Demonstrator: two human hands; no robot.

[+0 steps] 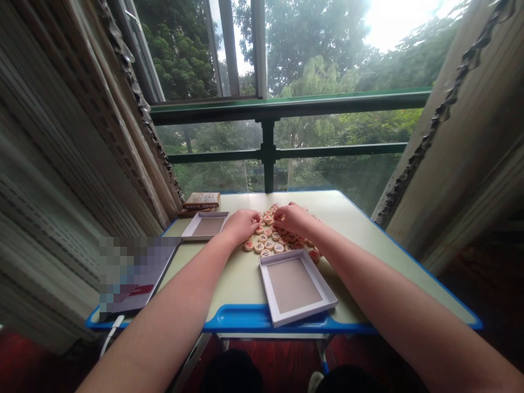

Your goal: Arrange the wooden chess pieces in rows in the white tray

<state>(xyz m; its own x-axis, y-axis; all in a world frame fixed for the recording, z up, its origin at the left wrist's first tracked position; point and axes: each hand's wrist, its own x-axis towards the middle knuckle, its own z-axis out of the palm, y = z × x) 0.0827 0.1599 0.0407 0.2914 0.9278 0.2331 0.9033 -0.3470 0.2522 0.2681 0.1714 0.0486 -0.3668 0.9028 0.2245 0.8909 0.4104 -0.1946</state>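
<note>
Several round wooden game discs with red and dark markings lie heaped in the middle of a pale table with a blue rim. My left hand rests on the left side of the heap, fingers curled over discs. My right hand lies on the right side, fingers bent and pinched on discs near the heap's top. An empty white shallow box tray sits just in front of the heap at the table's near edge. A second empty white tray lies to the left, beside my left hand.
A brown printed box sits at the table's far left corner. A blurred flat item with a white cable lies at the near left. Beyond the table is a green window rail, with curtains on both sides.
</note>
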